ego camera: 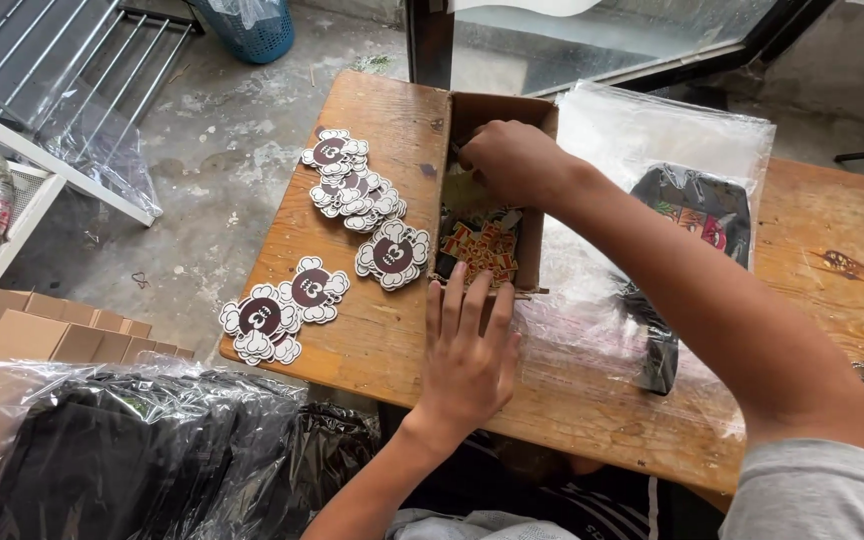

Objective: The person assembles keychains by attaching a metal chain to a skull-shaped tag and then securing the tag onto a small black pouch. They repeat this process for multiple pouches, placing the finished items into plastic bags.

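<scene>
Head view: the right hand (512, 160) is reaching into the far end of the small cardboard box (492, 110) on the wooden counter (382, 340), fingers curled over red-and-yellow stickers (480, 250); whether it is grasping any, I cannot tell. The left hand (467, 355) is lying flat and released, steadying the box's near edge. The next move likely calls for pinching out one sticker cleanly.

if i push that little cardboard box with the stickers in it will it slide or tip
The cardboard box would probably slide, not tip: it is low, open-topped and sits flat on the wooden table. It is likely light, holding only small stickers. The left hand lying flat against its near end may steady it.
</scene>
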